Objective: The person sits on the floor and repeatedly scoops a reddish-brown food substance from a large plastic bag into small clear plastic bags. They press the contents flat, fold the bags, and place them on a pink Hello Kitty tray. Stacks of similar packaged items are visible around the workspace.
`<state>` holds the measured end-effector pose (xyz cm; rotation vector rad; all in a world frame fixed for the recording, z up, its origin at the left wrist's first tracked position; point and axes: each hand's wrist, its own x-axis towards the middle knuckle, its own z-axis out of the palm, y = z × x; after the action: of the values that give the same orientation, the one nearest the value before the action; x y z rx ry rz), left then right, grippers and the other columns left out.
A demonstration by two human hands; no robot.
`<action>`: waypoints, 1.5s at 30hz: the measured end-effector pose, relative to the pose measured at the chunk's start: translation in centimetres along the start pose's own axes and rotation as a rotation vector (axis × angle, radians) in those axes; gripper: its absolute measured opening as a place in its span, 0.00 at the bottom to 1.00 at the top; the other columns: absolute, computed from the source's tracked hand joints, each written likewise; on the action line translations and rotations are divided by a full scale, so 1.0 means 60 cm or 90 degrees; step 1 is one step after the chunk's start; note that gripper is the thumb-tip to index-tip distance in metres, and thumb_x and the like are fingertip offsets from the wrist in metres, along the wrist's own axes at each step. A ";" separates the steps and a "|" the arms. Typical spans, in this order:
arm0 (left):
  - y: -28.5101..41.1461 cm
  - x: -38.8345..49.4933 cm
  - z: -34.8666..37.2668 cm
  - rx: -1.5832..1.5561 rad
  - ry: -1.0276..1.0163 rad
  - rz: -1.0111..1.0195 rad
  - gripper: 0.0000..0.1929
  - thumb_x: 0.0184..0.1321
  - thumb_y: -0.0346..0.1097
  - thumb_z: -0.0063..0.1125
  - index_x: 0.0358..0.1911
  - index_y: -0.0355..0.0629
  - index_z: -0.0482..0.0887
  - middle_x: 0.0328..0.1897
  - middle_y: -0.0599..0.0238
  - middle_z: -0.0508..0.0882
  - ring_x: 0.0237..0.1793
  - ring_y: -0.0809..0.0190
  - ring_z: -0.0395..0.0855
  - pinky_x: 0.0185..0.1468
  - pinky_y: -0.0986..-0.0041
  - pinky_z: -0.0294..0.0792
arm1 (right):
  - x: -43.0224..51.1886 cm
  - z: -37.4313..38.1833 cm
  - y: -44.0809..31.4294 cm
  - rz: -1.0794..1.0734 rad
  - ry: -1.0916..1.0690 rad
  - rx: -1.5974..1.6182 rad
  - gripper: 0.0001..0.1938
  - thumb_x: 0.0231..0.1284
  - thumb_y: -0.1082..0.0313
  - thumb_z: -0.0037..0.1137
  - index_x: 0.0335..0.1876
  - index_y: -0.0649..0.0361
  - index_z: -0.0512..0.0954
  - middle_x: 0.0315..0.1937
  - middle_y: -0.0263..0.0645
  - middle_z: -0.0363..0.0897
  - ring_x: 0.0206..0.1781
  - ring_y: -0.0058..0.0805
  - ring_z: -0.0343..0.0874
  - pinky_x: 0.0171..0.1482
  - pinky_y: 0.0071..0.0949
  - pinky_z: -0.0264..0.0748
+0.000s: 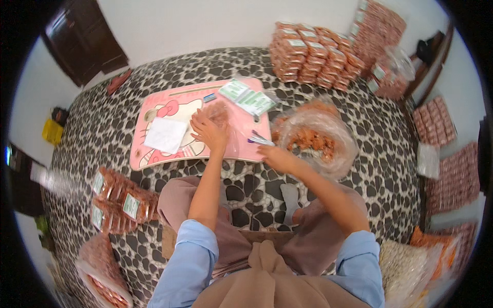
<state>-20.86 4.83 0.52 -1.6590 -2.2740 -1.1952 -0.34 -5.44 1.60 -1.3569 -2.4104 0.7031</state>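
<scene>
My left hand (211, 133) lies over a pink folding table (244, 133) with a cartoon cat print, its fingers spread. It touches the near side of a clear plastic bag (218, 112) with reddish-brown food inside. At the table's right edge is my right hand (280, 158), fingers bent downward; whether they grip anything is hidden. Just beyond those fingertips lies a small silver-and-purple tool (260, 139), possibly a stapler. Right of the table, a large open plastic sack (344, 144) holds loose orange-brown pieces.
Green-and-white printed labels (246, 96), a small blue box (210, 97) and a folded white cloth or paper (166, 134) lie on the table. Packed food bags (308, 54) are stacked by the far wall. More packs (123, 204) sit left of my knee, on the pebble-patterned floor (252, 192).
</scene>
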 end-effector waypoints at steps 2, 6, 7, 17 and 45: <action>0.038 -0.015 -0.015 -0.024 -0.031 0.111 0.45 0.46 0.44 0.68 0.67 0.46 0.55 0.68 0.45 0.59 0.71 0.43 0.49 0.69 0.47 0.44 | -0.037 -0.057 0.046 0.063 0.021 -0.049 0.13 0.57 0.69 0.47 0.46 0.61 0.78 0.49 0.50 0.77 0.49 0.47 0.77 0.54 0.39 0.72; 0.139 -0.051 -0.005 -0.196 -0.113 0.286 0.43 0.45 0.39 0.68 0.67 0.45 0.57 0.67 0.48 0.60 0.70 0.44 0.51 0.70 0.46 0.40 | -0.139 -0.167 0.136 0.202 0.155 -0.006 0.14 0.57 0.66 0.47 0.46 0.59 0.79 0.41 0.51 0.80 0.44 0.48 0.80 0.49 0.39 0.74; 0.165 -0.069 0.005 -0.194 -0.156 0.297 0.43 0.45 0.39 0.68 0.66 0.45 0.58 0.67 0.49 0.61 0.70 0.44 0.51 0.70 0.46 0.40 | -0.163 -0.183 0.157 0.225 0.228 -0.033 0.14 0.57 0.67 0.48 0.47 0.60 0.79 0.42 0.51 0.80 0.44 0.47 0.80 0.49 0.38 0.74; 0.272 -0.268 0.166 -0.170 -0.460 0.435 0.33 0.48 0.39 0.66 0.59 0.45 0.67 0.61 0.50 0.68 0.66 0.45 0.58 0.67 0.50 0.50 | -0.333 -0.135 0.346 0.477 0.349 0.040 0.12 0.58 0.71 0.49 0.45 0.64 0.79 0.40 0.50 0.81 0.43 0.43 0.81 0.47 0.32 0.75; 0.275 -0.519 0.427 -0.411 -1.005 -0.020 0.32 0.49 0.28 0.64 0.55 0.42 0.56 0.40 0.53 0.80 0.40 0.54 0.81 0.44 0.66 0.74 | -0.318 0.077 0.456 0.556 0.165 -0.183 0.22 0.38 0.66 0.68 0.44 0.52 0.74 0.47 0.37 0.76 0.59 0.38 0.65 0.61 0.47 0.54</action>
<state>14.99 -1.46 -23.47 -3.7813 -2.4850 -0.5483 26.92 -11.07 -17.31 -2.4746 -1.6915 0.3098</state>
